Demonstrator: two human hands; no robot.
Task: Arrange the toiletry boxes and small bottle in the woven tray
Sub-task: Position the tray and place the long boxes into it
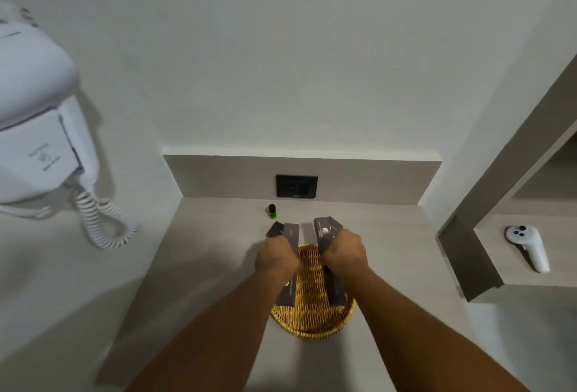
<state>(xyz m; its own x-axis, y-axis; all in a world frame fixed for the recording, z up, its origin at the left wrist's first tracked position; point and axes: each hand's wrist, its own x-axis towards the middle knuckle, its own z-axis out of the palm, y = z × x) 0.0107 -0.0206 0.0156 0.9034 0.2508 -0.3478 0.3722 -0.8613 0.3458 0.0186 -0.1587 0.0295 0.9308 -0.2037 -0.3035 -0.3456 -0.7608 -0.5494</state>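
Observation:
A round yellow woven tray point(312, 320) sits on the beige counter in front of me. My left hand point(276, 256) is closed around long dark brown toiletry boxes point(290, 232) over the tray's left side. My right hand point(345, 251) grips more dark boxes point(326, 229) over the tray's right side. The boxes' lower ends reach down into the tray. A small green bottle with a black cap point(272, 211) stands upright on the counter behind the tray, near the back wall, apart from both hands.
A black wall socket point(296, 186) is set in the backsplash behind the bottle. A white wall-mounted hair dryer point(40, 129) with a coiled cord hangs at the left. A white controller point(527, 246) lies on a lower shelf at the right.

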